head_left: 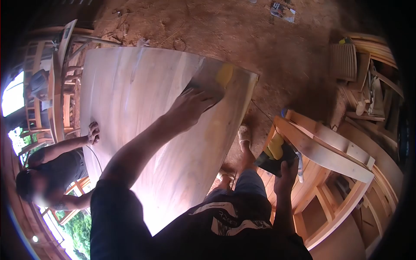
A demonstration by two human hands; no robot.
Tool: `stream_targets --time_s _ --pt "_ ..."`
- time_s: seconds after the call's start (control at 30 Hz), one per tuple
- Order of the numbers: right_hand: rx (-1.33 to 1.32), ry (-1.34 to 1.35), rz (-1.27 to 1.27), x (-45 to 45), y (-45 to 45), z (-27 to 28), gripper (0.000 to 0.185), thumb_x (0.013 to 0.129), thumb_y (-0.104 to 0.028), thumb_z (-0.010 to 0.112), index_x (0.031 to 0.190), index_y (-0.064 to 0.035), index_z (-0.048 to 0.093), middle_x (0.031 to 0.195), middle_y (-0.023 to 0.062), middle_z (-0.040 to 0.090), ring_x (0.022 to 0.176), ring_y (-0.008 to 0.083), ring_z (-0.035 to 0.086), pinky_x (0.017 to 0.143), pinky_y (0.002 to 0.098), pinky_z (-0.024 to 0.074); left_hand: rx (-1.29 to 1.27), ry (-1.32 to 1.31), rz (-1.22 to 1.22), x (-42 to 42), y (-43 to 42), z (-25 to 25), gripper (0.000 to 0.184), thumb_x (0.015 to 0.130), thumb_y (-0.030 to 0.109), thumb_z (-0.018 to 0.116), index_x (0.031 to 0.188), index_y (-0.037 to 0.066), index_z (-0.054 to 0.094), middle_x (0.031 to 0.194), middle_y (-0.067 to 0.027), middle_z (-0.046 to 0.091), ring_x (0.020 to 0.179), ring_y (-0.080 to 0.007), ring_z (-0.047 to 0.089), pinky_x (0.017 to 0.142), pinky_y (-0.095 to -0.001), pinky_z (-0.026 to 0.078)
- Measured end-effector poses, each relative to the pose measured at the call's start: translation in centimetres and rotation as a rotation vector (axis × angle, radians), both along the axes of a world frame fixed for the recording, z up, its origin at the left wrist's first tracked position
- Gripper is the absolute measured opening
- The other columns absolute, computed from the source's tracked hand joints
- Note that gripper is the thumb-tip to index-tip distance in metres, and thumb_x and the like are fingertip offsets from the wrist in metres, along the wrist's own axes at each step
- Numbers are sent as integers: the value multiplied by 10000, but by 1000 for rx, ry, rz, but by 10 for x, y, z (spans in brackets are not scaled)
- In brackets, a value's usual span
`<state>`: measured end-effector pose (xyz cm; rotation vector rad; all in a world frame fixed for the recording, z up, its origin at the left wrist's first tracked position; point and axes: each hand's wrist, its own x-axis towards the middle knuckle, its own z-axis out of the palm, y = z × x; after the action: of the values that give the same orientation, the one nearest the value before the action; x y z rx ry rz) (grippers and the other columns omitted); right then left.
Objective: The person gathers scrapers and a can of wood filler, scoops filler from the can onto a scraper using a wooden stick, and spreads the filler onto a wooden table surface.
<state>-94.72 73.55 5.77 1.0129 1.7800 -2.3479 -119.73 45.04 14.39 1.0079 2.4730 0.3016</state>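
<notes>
My left hand (190,106) reaches over a large pale wooden panel (130,95) and grips a dark flat spreader (203,80), whose edges are blurred. Yellow paste (224,74) shows at the far end of this spreader; I cannot tell whether it lies on the spreader or on the panel. Lower on the right, my right hand (284,175) holds a dark flat plate (271,164) by its edge. A thick lump of yellow paste (275,146) sits on that plate.
A co-worker (56,173) leans in at the left, one hand (93,133) at the panel's edge. A curved wooden frame (325,147) stands close on my right. Stacked timber (368,86) lies farther right. Brown dirt ground (260,39) stretches beyond the panel.
</notes>
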Motion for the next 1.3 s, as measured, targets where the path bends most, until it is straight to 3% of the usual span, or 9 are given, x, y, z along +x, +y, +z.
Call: stream_targets --time_s 0.1,0.17,0.23,0.33,0.7,0.93,1.1,1.23,1.3 --pt "-68 9 -44 -7 -5 0 418 942 -176 509 1284 24 376 1181 130 494 1080 200 494 950 325 408 -52 -75 154 -29 -22 6 560 711 -90 431 1197 116 617 1221 -117 603 1162 -263 545 1020 -389 401" --pt "-102 12 -23 -9 -3 -1 455 938 -154 517 1333 -3 349 1204 110 484 1099 190 497 959 322 419 90 17 345 -61 -10 8 507 763 -106 356 1175 44 612 1145 -191 631 1091 -364 582 963 -421 452" --pt "-95 2 -35 -5 0 -3 471 936 -147 521 1352 -21 342 1205 95 483 1093 178 501 953 315 428 -96 -143 543 -86 13 12 404 773 -44 424 1118 14 626 1104 -210 641 1052 -366 604 914 -424 473" --pt "-38 -28 -89 6 7 -9 459 935 -161 527 1342 -32 359 1176 83 492 1050 159 507 919 299 435 -184 -9 475 -100 31 -38 331 767 16 487 1064 10 632 1052 -220 653 1019 -357 623 884 -428 482" --pt "32 -17 -107 5 -1 -8 513 926 -195 550 1366 -25 349 1129 57 505 989 133 501 858 259 427 14 -221 336 -38 126 -11 296 812 24 486 1070 6 630 1024 -233 647 998 -339 630 885 -454 483" --pt "115 -84 21 18 7 -18 459 946 -222 535 1313 -2 372 1150 88 514 1012 156 498 871 290 416 -226 350 173 22 131 -64 670 738 -12 563 1371 42 350 1240 -237 418 1069 -461 458 924 -584 388" --pt "81 -23 -34 16 6 -16 493 954 -203 515 1364 6 338 1223 111 501 1090 170 500 923 297 416 85 133 -16 18 96 -30 465 758 19 574 1220 13 530 1124 -216 560 1062 -423 515 888 -518 441" --pt "-39 1 -31 13 6 -8 524 959 -184 498 1404 5 296 1287 127 477 1158 182 488 976 304 402 17 179 474 -69 27 -22 441 750 22 546 1189 15 592 1156 -229 598 1093 -380 564 979 -421 436" --pt "-24 -10 -62 15 6 -7 512 962 -178 493 1399 6 298 1280 120 479 1150 178 489 970 305 407 -78 -48 645 -79 36 -14 409 752 42 552 1155 29 622 1115 -222 624 1060 -367 593 949 -430 460"
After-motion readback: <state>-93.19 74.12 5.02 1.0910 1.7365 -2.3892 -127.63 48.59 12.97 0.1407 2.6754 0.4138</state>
